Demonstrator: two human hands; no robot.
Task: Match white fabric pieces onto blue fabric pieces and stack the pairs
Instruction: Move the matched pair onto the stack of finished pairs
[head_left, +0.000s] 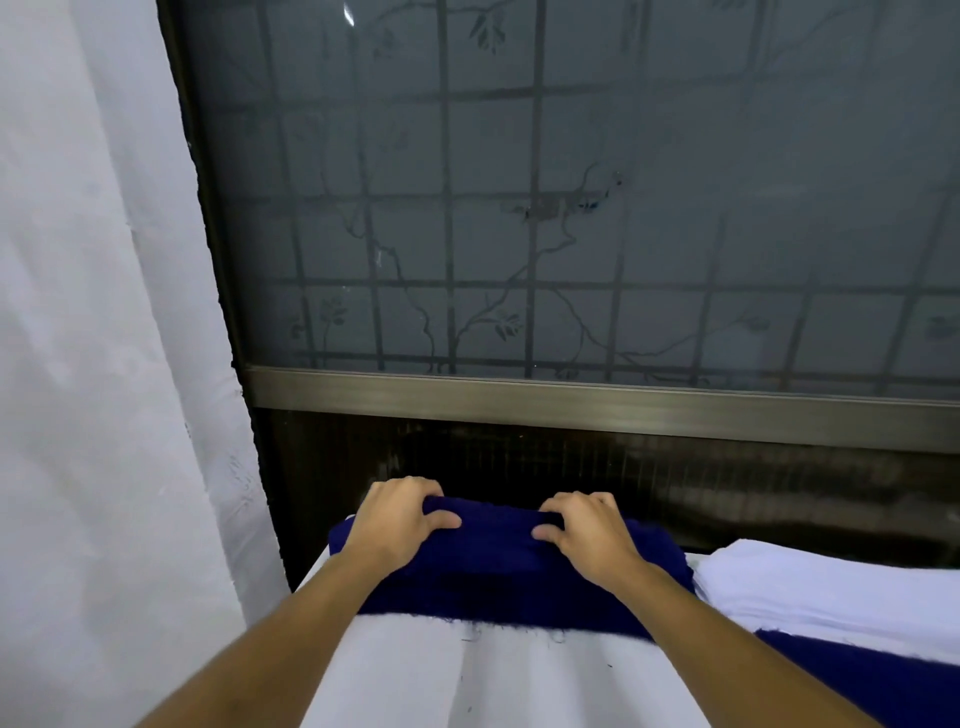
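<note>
The left hand (402, 522) and right hand (587, 530), fingers (410, 488) curled over the far edge of the blue fabric piece (498, 566) lying on white fabric (493, 675), thumbs on top: an even two-point grip, probably to keep it flat while aligning.

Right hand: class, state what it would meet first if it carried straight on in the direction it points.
Probably the dark panel under the window; the right hand, gripping the blue fabric, points at it, though depth is unclear.

Dark blue fabric (498, 566) atop white fabric (467, 675)
</note>
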